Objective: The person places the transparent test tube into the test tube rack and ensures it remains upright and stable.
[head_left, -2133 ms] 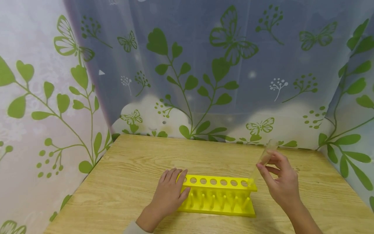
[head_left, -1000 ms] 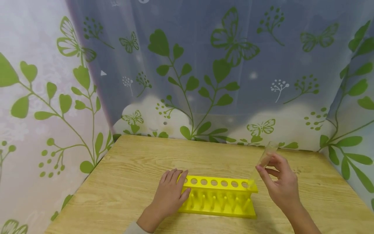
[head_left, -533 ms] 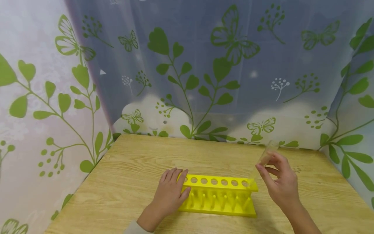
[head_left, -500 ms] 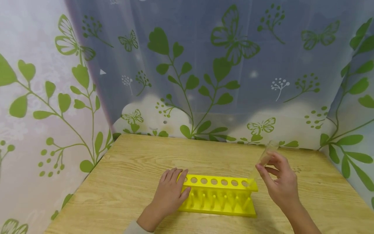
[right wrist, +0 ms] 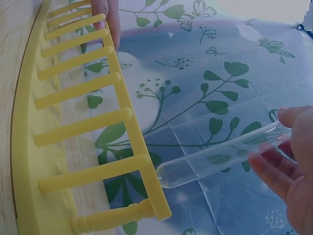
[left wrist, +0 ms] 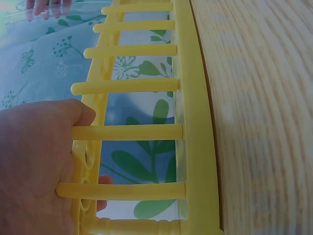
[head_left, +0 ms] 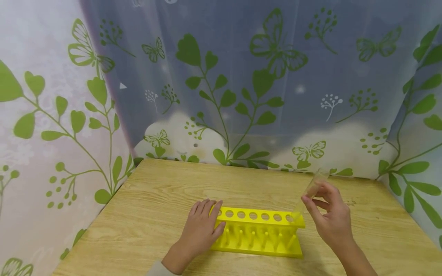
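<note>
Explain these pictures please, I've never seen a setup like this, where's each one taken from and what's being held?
No machine here: these are a person's two bare hands. The wide picture comes from a camera on the head, the two closer ones from cameras on each wrist. On a wood-grain table stands a yellow rack with a row of holes along its top. The left hand grips one end of it. The right hand holds a clear tube, tilted, its rounded end by the top of the rack's other end; whether they touch is hard to tell.

place: draped nook, room type unclear | wood-grain table (head_left: 165, 188) | leaf-and-butterfly cloth (head_left: 238, 126) on three sides
</note>
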`<state>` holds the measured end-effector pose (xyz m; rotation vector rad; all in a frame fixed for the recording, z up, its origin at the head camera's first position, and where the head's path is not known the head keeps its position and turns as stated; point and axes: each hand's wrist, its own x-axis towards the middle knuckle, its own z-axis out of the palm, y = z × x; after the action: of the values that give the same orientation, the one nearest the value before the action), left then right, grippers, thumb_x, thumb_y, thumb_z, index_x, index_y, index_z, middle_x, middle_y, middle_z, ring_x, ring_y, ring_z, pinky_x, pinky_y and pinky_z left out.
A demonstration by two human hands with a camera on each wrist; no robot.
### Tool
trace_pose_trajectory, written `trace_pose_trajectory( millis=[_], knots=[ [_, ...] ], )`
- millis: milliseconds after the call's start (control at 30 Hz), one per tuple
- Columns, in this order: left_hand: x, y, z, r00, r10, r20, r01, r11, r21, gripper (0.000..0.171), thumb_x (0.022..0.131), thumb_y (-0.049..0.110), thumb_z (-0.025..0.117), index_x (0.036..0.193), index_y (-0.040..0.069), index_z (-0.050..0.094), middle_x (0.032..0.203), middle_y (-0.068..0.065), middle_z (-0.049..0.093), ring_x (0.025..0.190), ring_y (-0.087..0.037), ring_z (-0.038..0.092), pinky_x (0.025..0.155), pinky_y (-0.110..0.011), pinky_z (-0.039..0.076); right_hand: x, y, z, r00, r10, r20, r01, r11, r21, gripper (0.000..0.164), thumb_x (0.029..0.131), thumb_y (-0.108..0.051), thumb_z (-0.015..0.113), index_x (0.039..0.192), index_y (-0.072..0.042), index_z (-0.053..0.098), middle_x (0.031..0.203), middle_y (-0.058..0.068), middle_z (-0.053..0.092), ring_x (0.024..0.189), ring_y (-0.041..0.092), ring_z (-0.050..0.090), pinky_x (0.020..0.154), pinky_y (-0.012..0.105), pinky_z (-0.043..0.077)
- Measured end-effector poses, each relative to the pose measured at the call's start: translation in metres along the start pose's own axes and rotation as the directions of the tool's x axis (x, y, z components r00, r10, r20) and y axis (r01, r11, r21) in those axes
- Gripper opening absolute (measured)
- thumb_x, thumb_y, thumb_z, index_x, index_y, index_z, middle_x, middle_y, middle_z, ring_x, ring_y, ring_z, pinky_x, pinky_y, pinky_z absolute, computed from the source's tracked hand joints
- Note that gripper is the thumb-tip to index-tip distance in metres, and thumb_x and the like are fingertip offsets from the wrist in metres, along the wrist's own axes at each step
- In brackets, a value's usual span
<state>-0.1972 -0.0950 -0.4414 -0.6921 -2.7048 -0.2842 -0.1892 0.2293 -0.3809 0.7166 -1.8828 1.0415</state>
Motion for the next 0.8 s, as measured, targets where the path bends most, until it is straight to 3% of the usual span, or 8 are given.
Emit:
trace_pose_trajectory(
  millis=[233,467,667,800],
  knots=[
    [-0.0001,0.0003,-0.0009,1.000,0.006,-0.007,-0.006,1.000,-0.002,0.053,0.098,0.038,0.052,0.141,0.008,0.048,0.134,-0.012,0.052,0.128,-0.032,0.045,0.108,-0.052,0.033,-0.0017,0.0001,0.0012,1.000,0.005,0.012,-0.005,1.000,-0.005,0.045,0.089,0.001,0.066,0.127,0.014,0.046,0.093,0.004,0.057,0.091,-0.003,0.060,0.075,0.009,0.050],
    [-0.0007,0.0001,-0.0009,1.000,0.007,-0.009,-0.007,1.000,-0.010,0.052,0.098,0.038,0.052,0.141,0.008,0.048,0.134,-0.013,0.052,0.128,-0.033,0.045,0.108,-0.052,0.033,-0.0021,-0.0005,0.0023,1.000,0.002,0.022,-0.002,1.000,-0.003,0.043,0.094,-0.010,0.062,0.126,0.014,0.045,0.093,0.002,0.057,0.091,-0.002,0.060,0.074,0.009,0.050],
    [-0.0001,-0.0001,-0.0002,1.000,0.005,-0.005,-0.005,1.000,-0.009,0.053,0.098,0.039,0.051,0.142,0.008,0.047,0.134,-0.012,0.051,0.129,-0.033,0.044,0.108,-0.052,0.032,-0.0020,-0.0003,0.0031,1.000,-0.002,0.029,0.003,1.000,-0.018,0.038,0.092,0.001,0.063,0.123,0.013,0.046,0.092,0.003,0.057,0.090,-0.003,0.059,0.074,0.009,0.050],
    [-0.0004,0.0002,-0.0007,1.000,0.010,-0.017,-0.011,1.000,-0.007,0.053,0.098,0.039,0.052,0.141,0.008,0.048,0.133,-0.012,0.052,0.127,-0.033,0.045,0.108,-0.052,0.033,-0.0027,0.0000,0.0040,0.999,0.006,0.033,-0.005,0.999,-0.032,0.035,0.093,-0.001,0.062,0.122,0.012,0.047,0.092,0.000,0.057,0.090,-0.002,0.059,0.074,0.009,0.051]
  ],
)
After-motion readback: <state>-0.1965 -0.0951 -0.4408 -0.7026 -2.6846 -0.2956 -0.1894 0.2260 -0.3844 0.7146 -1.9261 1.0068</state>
